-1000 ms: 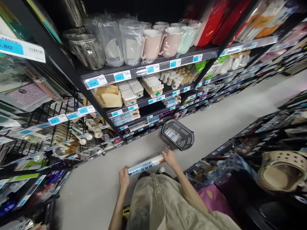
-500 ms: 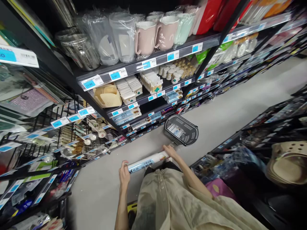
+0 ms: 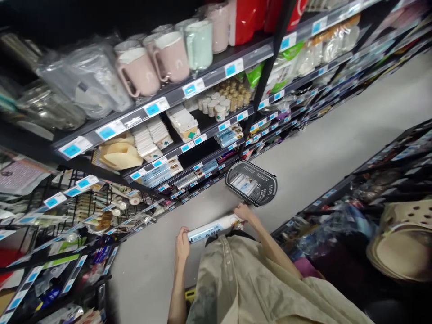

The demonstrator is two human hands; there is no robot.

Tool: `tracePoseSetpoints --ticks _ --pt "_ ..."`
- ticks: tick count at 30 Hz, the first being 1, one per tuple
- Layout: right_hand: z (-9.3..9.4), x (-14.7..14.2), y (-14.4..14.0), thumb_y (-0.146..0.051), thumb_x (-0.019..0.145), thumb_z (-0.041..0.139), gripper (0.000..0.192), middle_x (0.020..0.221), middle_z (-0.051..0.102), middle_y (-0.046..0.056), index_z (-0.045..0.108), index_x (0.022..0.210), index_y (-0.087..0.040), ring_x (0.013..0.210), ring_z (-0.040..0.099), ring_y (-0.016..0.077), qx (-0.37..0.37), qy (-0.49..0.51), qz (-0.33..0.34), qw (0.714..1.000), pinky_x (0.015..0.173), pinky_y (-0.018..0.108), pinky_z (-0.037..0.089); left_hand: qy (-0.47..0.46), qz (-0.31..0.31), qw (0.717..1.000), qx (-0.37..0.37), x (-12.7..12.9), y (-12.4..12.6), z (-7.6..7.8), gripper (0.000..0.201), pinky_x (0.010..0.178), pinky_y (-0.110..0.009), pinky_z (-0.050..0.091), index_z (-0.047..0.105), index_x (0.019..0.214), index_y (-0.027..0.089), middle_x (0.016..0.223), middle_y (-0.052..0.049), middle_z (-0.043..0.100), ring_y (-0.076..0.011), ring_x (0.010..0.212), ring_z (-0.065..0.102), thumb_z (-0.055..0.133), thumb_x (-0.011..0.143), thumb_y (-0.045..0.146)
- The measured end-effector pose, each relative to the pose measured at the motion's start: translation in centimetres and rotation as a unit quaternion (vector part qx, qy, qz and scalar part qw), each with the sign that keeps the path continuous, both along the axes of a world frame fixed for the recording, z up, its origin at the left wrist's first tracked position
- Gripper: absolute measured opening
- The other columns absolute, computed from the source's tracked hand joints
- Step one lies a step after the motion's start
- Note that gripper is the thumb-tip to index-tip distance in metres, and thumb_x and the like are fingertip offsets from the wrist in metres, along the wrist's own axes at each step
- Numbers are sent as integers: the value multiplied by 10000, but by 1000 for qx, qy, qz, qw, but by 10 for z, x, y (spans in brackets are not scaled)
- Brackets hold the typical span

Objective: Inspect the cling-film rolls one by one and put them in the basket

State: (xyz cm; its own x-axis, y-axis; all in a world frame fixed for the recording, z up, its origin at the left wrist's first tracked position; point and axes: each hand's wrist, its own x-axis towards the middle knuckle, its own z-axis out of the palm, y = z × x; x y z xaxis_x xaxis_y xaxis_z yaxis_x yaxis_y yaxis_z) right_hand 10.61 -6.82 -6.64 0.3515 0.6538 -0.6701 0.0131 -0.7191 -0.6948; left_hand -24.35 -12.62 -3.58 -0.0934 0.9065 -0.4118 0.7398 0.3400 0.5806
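A long pale-blue and white pack of cling film (image 3: 213,228) with printed lettering lies crosswise in front of my body. My left hand (image 3: 182,243) is closed around its left end. At the other end, my right hand (image 3: 245,213) has its fingers closed on the pack. Just beyond the right hand is a dark grey shopping basket (image 3: 266,191) with slotted sides and a few white and blue packs inside. I cannot tell whether the right hand also touches the basket's handle.
Shelves ahead carry pink mugs (image 3: 170,56), clear wrapped jugs, white boxed goods and more blue-and-white tubes (image 3: 162,171). Hooks with utensils (image 3: 111,211) are at the left. Beige baskets (image 3: 401,245) stand at the right. Grey floor (image 3: 145,265) runs between the shelves.
The view has turned and shifted, so the shelves sit further left and the mugs look closer. Both hands still hold the cling film, now slightly further right in view.
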Motion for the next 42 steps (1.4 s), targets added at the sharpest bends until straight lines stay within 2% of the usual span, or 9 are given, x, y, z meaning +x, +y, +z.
tracePoseSetpoints --ticks 4,7,11,17,25,30,33,37,42 --pt "-1 71 5 -191 758 644 104 562 636 98 695 779 -102 423 599 188 -152 -46 149 976 395 234 441 66 -144 985 -64 64 39 10 417 916 -343 485 650 1200 171 1075 -121 730 -246 1008 672 296 995 246" --pt "1 109 2 -224 824 586 253 798 727 176 716 987 -81 520 666 223 -190 -62 194 960 425 262 481 78 -290 953 -46 118 62 17 386 1097 -395 418 659 1266 163 1312 -138 665 -279 1262 578 424 1007 329" --pt "10 137 0 -240 864 536 351 861 734 200 680 1124 -55 526 679 239 -202 -45 216 954 434 291 499 -10 -441 896 -56 194 74 20 567 1137 -400 409 570 1423 200 1407 -119 612 -285 1307 546 619 940 493" --pt "16 171 -3 -297 929 493 350 787 717 184 657 1118 -52 496 666 227 -199 -25 196 960 448 286 491 -30 -501 863 -53 263 78 7 729 1068 -408 469 461 1536 230 1340 -129 582 -287 1198 590 702 886 457" --pt "7 205 -9 -369 980 454 371 585 656 143 685 916 -85 422 615 222 -223 9 170 960 433 291 467 -96 -548 826 -92 277 138 -10 758 1052 -371 473 624 1377 198 1271 -113 625 -274 1160 613 887 685 362" --pt "-3 219 6 -421 1018 421 457 574 649 151 679 857 -81 399 590 213 -234 17 141 962 407 299 465 -106 -583 797 -120 278 196 -11 604 1007 -338 476 689 1281 197 1209 -89 703 -258 1098 656 857 739 406" --pt "-7 218 26 -527 1013 480 492 641 682 154 669 929 -81 439 627 221 -205 37 47 977 436 317 520 -110 -612 777 -102 280 237 -14 559 1056 -355 450 684 1293 174 1238 -119 697 -278 1162 634 803 802 415" --pt "-11 218 51 -517 1050 431 468 848 745 165 624 1061 -90 498 677 203 -145 105 -120 977 484 311 571 -121 -589 791 -110 272 303 -26 530 1101 -357 428 668 1330 158 1326 -133 671 -276 1221 613 751 840 343" --pt "-23 221 63 -431 1057 461 369 1057 752 188 595 1147 -100 542 705 180 -112 84 -165 976 502 273 575 -108 -499 840 -184 235 385 -45 543 1100 -342 445 647 1360 135 1340 -121 680 -265 1207 639 716 838 269"
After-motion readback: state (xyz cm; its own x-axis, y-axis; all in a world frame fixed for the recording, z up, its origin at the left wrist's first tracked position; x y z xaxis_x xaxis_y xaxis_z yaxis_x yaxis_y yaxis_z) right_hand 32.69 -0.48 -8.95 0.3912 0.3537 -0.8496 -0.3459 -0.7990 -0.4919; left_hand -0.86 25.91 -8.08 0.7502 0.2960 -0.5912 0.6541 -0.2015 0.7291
